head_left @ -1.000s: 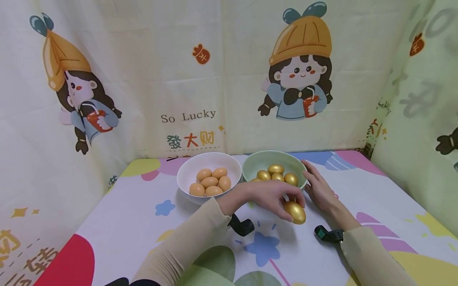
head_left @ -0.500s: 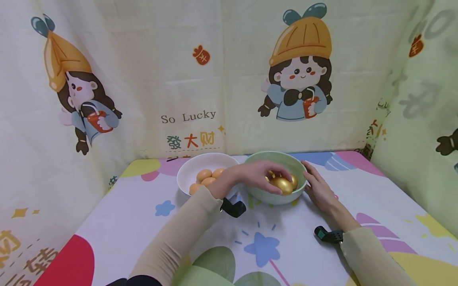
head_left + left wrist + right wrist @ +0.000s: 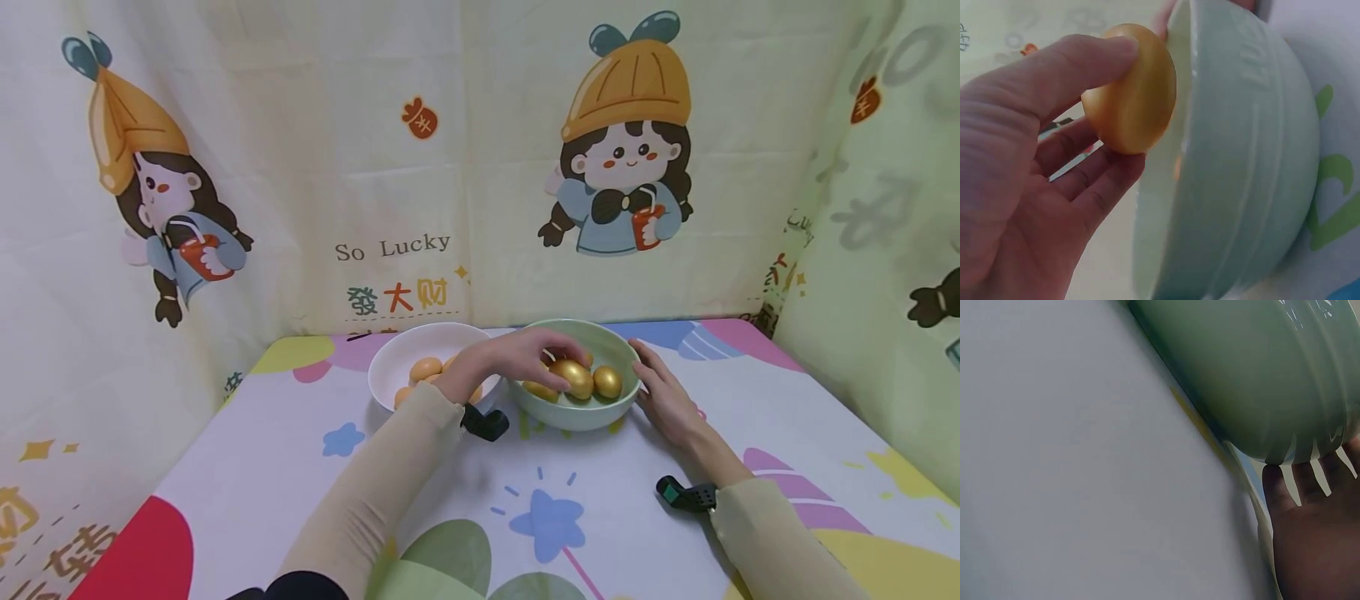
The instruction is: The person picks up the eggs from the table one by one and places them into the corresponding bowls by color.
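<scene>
My left hand [image 3: 517, 357] pinches a golden egg [image 3: 574, 378] between thumb and fingers, over the green bowl [image 3: 573, 418]. The left wrist view shows the thumb pressed on one side of this golden egg [image 3: 1138, 100], with fingertips under it, close to the rim of the bowl [image 3: 1229, 156]. Several more golden eggs [image 3: 607, 382] lie in the bowl, partly behind the hand. On the bowl's right side rests my right hand [image 3: 670, 410]. Extended fingers of the right hand [image 3: 1322, 531] touch the bowl's outer wall in the right wrist view.
Left of the green bowl stands a white bowl [image 3: 384, 379] holding several brown eggs [image 3: 426, 368], partly covered by my left forearm. Both bowls stand near the back edge of a table with a colourful printed cloth [image 3: 262, 467]. A printed curtain [image 3: 495, 167] hangs behind.
My left hand has carried the golden egg from in front of the green bowl up and left, over the bowl. The right hand has stayed against the bowl's side.
</scene>
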`<state>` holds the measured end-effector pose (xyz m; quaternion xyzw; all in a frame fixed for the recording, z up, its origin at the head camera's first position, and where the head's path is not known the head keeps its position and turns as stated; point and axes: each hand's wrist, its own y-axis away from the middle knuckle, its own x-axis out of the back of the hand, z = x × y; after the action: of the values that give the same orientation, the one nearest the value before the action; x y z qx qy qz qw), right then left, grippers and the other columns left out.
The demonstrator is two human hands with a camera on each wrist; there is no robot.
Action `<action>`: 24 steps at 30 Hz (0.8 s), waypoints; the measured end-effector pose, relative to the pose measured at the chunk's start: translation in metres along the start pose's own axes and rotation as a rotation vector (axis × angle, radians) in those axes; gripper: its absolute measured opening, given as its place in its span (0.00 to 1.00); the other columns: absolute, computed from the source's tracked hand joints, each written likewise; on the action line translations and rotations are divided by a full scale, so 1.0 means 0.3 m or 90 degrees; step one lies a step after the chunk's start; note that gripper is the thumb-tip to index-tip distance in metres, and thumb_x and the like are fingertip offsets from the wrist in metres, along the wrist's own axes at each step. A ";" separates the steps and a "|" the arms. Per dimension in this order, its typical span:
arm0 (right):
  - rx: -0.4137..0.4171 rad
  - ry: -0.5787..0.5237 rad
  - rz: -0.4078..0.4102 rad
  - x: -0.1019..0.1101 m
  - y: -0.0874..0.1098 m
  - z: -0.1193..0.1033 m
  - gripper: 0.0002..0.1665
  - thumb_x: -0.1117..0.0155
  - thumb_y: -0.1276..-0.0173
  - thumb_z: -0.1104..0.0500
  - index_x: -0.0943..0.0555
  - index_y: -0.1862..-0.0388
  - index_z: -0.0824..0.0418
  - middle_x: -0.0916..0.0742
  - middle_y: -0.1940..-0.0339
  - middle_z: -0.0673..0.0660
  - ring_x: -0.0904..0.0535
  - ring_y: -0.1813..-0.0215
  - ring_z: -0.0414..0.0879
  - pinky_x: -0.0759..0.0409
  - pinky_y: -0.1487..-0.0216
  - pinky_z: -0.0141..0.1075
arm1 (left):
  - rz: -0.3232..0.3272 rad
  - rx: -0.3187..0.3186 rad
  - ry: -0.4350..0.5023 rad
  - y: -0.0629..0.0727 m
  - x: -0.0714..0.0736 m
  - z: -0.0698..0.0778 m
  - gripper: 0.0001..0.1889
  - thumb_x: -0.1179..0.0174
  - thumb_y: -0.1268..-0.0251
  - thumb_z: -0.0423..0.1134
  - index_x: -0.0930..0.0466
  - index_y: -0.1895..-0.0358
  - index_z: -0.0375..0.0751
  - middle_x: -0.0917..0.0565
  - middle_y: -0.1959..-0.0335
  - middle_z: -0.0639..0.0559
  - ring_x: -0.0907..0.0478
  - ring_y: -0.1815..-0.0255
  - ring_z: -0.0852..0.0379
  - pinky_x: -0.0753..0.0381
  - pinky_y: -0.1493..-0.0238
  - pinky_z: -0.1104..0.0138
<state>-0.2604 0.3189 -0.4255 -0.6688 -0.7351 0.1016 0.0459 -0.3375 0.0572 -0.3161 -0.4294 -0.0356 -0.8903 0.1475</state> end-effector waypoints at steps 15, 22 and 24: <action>-0.012 0.001 0.007 -0.005 0.003 0.001 0.38 0.62 0.14 0.52 0.64 0.17 0.62 0.59 0.16 0.59 0.61 0.18 0.55 0.55 0.22 0.48 | -0.043 0.038 -0.074 -0.041 -0.052 -0.051 0.18 0.33 0.37 0.29 0.19 0.44 0.36 0.19 0.45 0.49 0.25 0.50 0.62 0.26 0.45 0.75; -0.014 -0.002 0.009 -0.006 0.003 -0.005 0.38 0.62 0.14 0.53 0.64 0.17 0.62 0.58 0.16 0.59 0.61 0.18 0.55 0.54 0.22 0.48 | -0.054 0.054 -0.156 -0.065 -0.075 -0.056 0.17 0.34 0.35 0.31 0.19 0.43 0.41 0.20 0.45 0.51 0.27 0.50 0.61 0.31 0.44 0.75; -0.013 -0.006 0.009 -0.006 0.003 -0.008 0.38 0.62 0.14 0.53 0.64 0.17 0.62 0.58 0.16 0.59 0.61 0.18 0.55 0.55 0.22 0.49 | -0.053 0.062 -0.164 -0.068 -0.080 -0.058 0.17 0.34 0.36 0.30 0.19 0.43 0.41 0.20 0.45 0.51 0.27 0.50 0.61 0.31 0.45 0.75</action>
<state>-0.2588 0.3174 -0.4232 -0.6741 -0.7313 0.0975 0.0348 -0.3425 0.0790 -0.3442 -0.5303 -0.1153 -0.8305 0.1251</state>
